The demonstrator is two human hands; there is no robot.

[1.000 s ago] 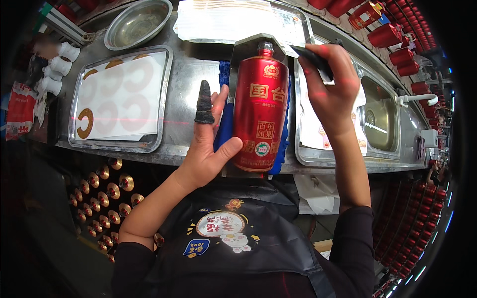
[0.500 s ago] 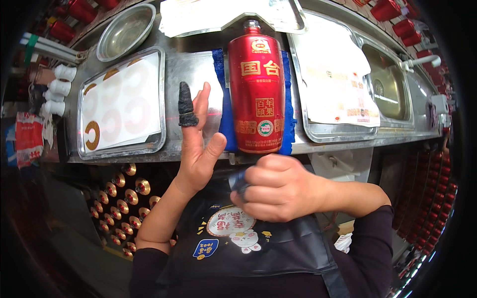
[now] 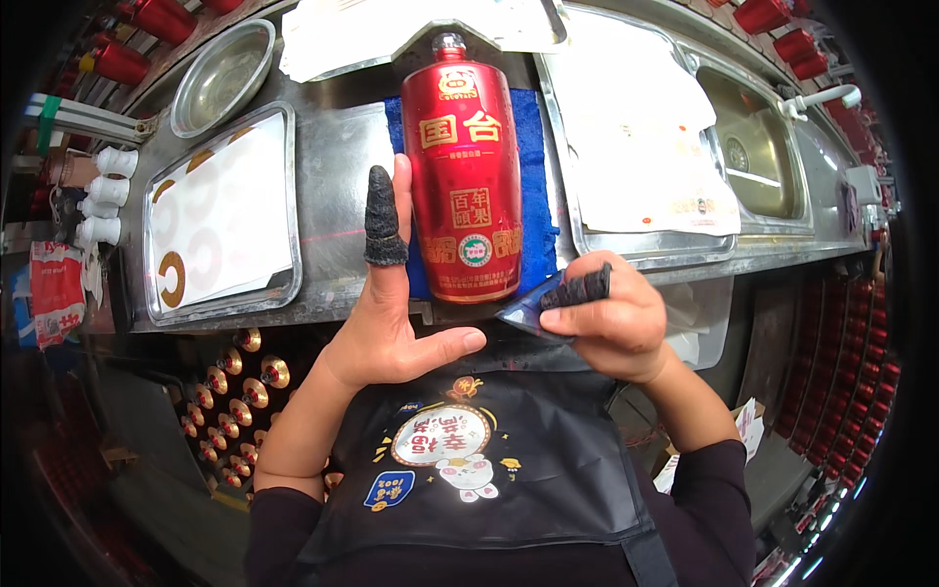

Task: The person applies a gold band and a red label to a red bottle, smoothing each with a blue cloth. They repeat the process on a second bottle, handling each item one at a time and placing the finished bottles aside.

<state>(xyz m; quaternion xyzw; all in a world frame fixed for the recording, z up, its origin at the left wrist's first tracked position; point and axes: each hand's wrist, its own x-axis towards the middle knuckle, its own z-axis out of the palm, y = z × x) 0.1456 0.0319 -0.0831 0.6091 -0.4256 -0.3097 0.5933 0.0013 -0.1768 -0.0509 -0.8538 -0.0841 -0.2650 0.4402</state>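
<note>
One red bottle [image 3: 463, 171] lay on one blue cloth [image 3: 536, 157] on the tabletop [image 3: 333, 166]. The left hand [image 3: 386, 323], grip open, rested beside it. The right hand [image 3: 611, 323] pinched one blue sheet [image 3: 528, 311] below the bottle.

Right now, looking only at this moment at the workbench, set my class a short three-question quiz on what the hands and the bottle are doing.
1. True or false: the red bottle lies on a blue cloth.
2. Which hand wears a dark finger cover on a raised finger?
A. left hand
B. neither
3. Fill in: the right hand pinches a small dark blue ____ beside the bottle's base.

Key
1. True; the cloth shows along both sides of the bottle.
2. A; the finger cover sits on the finger next to the bottle. The right hand has one too, but pointing sideways.
3. Piece, a thin flat scrap; what it is cannot be told.
</note>
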